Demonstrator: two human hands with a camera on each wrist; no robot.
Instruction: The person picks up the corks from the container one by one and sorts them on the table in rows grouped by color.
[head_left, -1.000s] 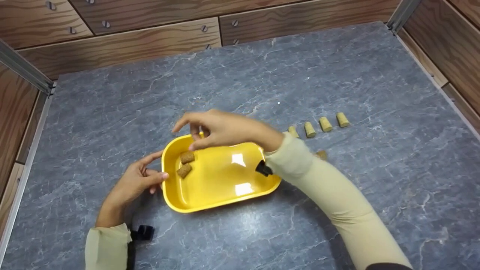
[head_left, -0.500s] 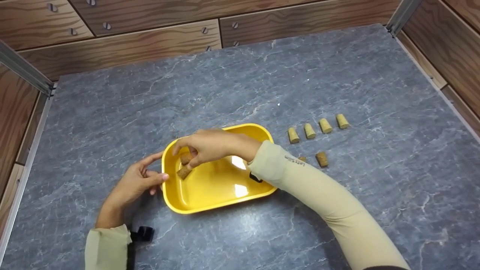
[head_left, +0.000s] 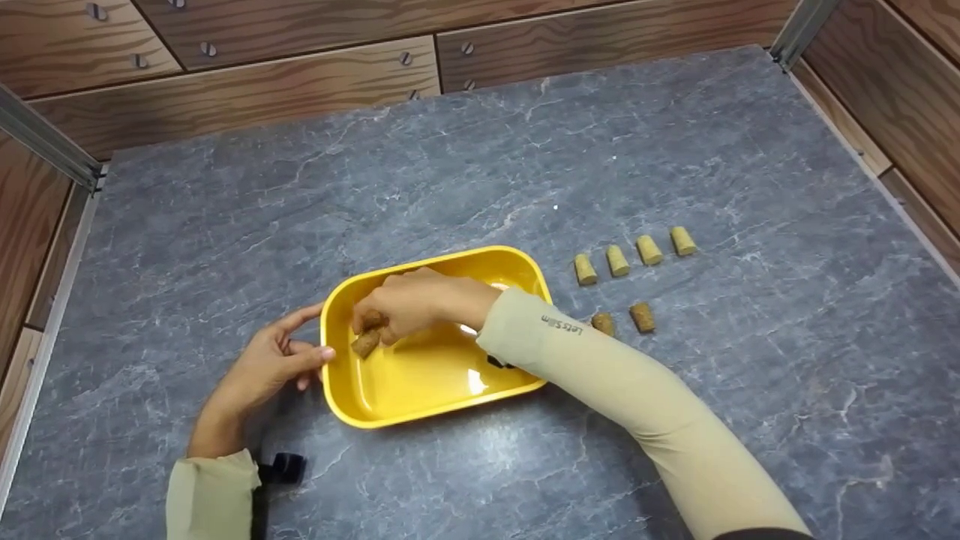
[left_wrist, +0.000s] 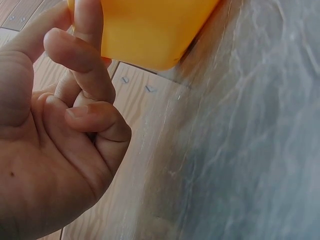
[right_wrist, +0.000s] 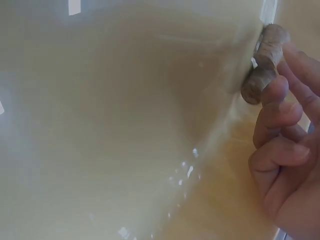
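Observation:
A yellow plastic tub point(head_left: 435, 415) sits on the table, with two brown corks at its left end. My left hand point(head_left: 259, 367) holds the tub's left edge, thumb at the rim and index finger along the outer wall; in the left wrist view, the other fingers are curled beside the tub. My right hand point(head_left: 412, 304) reaches down inside the tub, its fingertips on either side of the upper cork point(head_left: 371, 320). The lower cork point(head_left: 365, 346) lies against it. In the right wrist view, the fingertips point(right_wrist: 275, 87) are right at the two corks.
Right of the tub stretches a row of several pale tapered corks point(head_left: 616, 260). Nearer me lie two brown corks, one point(head_left: 642, 317) fully visible, the other point(head_left: 603, 324) partly behind the right sleeve point(head_left: 600, 375). Wood-patterned panels point(head_left: 300, 90) border the grey marbled table point(head_left: 450, 172).
My right hand has come down from above the tub's far rim to the corks inside. The left hand has kept its hold on the tub.

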